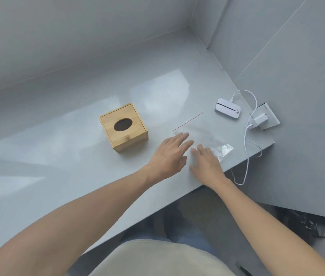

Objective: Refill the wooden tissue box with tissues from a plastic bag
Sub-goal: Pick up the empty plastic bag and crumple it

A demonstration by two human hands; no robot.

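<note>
progress: early | wooden tissue box [123,127] looks empty | left hand [168,154], right hand [207,161] fingers spread flat on plastic bag [201,134], gripping nothing | left: open bag, transfer tissues

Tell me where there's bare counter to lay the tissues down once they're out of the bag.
Bare grey countertop spreads left of and in front of the square wooden tissue box, and behind it toward the wall. The right end is crowded: clear plastic bag under both hands, white device, charger and cable.
</note>
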